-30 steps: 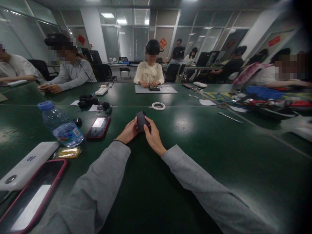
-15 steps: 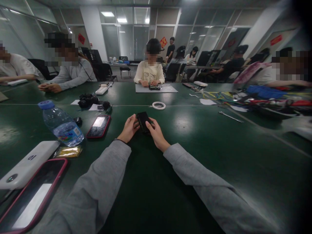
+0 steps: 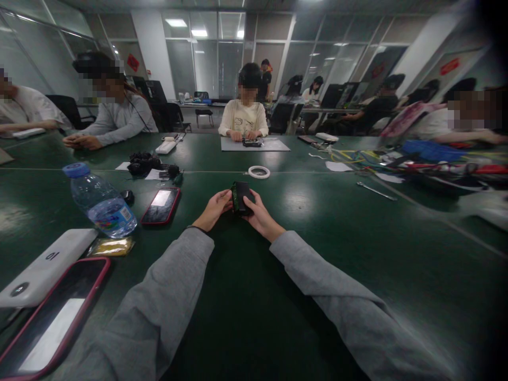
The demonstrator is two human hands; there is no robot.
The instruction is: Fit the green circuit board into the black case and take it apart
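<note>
Both of my hands meet at the middle of the dark green table (image 3: 317, 254), in grey sleeves. Between them sits a small black boxy device (image 3: 241, 197) with a green edge showing on its left side. My left hand (image 3: 214, 209) pinches that left side with its fingertips. My right hand (image 3: 260, 216) cups the device from the right and below. The device is tilted up just above the table top.
A water bottle (image 3: 99, 201) lies at the left, beside a red-cased phone (image 3: 161, 206). A white power bank (image 3: 43, 267) and a second phone (image 3: 51, 323) sit near the left front. A tape roll (image 3: 258, 171) lies beyond my hands. Several people sit around the table; cables (image 3: 357, 156) clutter the right.
My hands have shifted slightly right and farther out with the device. It has been turned, so its green edge now shows on the left.
</note>
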